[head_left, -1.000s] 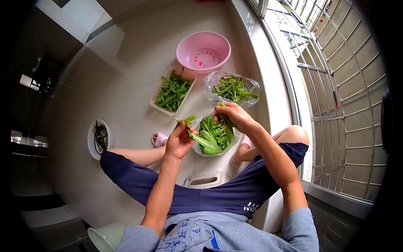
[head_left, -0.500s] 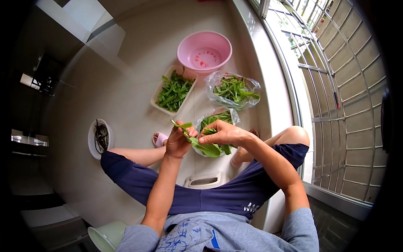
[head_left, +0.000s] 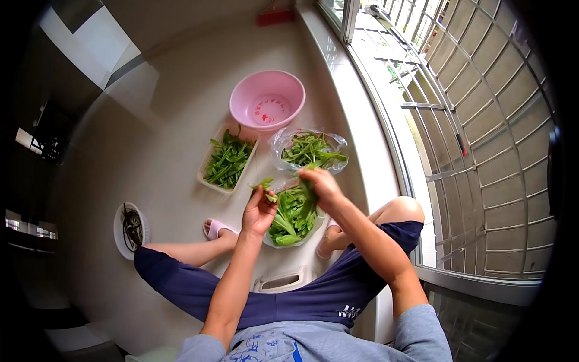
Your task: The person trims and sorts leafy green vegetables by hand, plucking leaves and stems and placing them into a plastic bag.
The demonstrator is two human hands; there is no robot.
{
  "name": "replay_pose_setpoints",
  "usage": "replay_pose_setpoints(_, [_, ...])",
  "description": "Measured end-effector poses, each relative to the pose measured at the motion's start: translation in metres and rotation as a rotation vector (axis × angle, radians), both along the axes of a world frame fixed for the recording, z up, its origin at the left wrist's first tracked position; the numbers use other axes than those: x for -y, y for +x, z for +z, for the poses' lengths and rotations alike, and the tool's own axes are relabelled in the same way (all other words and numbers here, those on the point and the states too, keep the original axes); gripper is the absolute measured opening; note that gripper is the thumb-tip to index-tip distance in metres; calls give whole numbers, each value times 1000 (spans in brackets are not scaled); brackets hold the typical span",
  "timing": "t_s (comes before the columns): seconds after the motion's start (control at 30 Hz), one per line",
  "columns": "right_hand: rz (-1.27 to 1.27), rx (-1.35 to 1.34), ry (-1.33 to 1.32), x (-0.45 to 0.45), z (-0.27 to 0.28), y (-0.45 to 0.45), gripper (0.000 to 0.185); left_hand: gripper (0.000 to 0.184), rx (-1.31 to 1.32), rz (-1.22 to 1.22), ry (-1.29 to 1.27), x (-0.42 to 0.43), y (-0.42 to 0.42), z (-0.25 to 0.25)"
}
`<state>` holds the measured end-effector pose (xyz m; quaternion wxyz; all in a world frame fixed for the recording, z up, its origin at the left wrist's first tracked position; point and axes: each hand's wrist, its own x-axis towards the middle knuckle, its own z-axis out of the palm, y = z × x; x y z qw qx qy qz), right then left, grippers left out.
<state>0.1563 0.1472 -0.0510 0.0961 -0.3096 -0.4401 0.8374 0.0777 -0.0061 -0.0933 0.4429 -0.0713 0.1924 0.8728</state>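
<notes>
Between the fingers of my left hand [head_left: 260,215] is a small green leafy sprig [head_left: 263,183]. My right hand [head_left: 323,189] is closed on a leafy green stem [head_left: 308,192], its leaf hanging down over the near plastic bag. That near bag [head_left: 283,244] is full of leafy greens [head_left: 294,215] and lies below both hands, between my feet. Just beyond it, a second clear plastic bag [head_left: 279,146] holds more greens [head_left: 310,149]. To the left, a pale rectangular plastic tray [head_left: 208,183] contains loose green leaves [head_left: 227,160].
A pink basin [head_left: 267,99] stands behind the tray and bags. By my left knee sits a white basket [head_left: 143,226] with dark, thin strands inside. A light plastic stool [head_left: 280,281] shows between my legs. The window ledge [head_left: 356,114] runs along the right; a red object [head_left: 275,17] lies far back.
My hands have moved apart, the right one up and away with its leafy stem. More of the near bag's greens show. The whole view has shifted, so floor items appear lower and further left.
</notes>
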Motion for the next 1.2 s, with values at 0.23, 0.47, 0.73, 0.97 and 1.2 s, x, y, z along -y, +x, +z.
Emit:
replay_pose_setpoints(0.23, [-324, -203, 15, -80, 33, 28, 12, 31, 76, -119, -344, -99, -45, -20])
replay_pose_setpoints(0.47, [-483, -298, -132, -111, 29, 38, 21, 21, -599, -234, -811, -31, -71, -26])
replay_pose_setpoints(0.73, [33, -18, -135, -34, -27, -20, 20, 11, -731, -174, -890, 103, -73, -8])
replay_pose_setpoints(0.97, [122, 273, -396, 30, -88, -121, 19, 26, -713, -529, -772, 100, 2, -66])
replay_pose_setpoints(1.2, [208, 244, 9, 46, -24, -211, 40, 37, -1326, -492, -763, 81, 6, -58])
